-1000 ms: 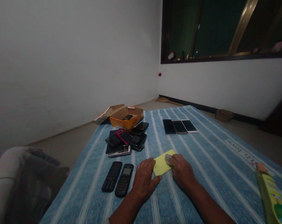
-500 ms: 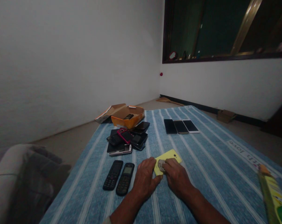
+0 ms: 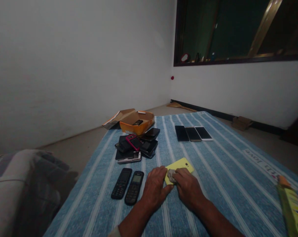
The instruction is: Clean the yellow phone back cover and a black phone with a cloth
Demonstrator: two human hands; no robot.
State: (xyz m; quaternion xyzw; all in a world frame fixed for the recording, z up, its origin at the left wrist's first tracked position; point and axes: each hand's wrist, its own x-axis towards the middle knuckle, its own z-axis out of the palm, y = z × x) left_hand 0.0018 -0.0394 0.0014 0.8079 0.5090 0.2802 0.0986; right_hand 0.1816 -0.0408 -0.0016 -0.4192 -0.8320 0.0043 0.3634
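Observation:
A yellow-backed smartphone [image 3: 180,164] lies face down and slantwise on the striped blue cloth [image 3: 163,217], its camera end pointing away to the right. My left hand [image 3: 155,184] grips the phone's left end, fingertips at the far edge and thumb at the near edge. Pinched in the fingers of my right hand [image 3: 189,184] is a crumpled greyish wad [image 3: 171,175], which looks like cloth or tissue, pressed against the yellow back. Left of my hands are two black keypad phones, one [image 3: 121,183] beside the other [image 3: 134,188].
Beyond them a heap of old phones [image 3: 135,143] lies before an open orange cardboard box [image 3: 134,127] with a phone inside. Three smartphones [image 3: 193,134] lie in a row at the far right. A yellow-green package [image 3: 293,207] is at the right edge.
The view has shifted slightly, so everything sits a little further right. Both hands keep nearly the same hold on the phone and the wad.

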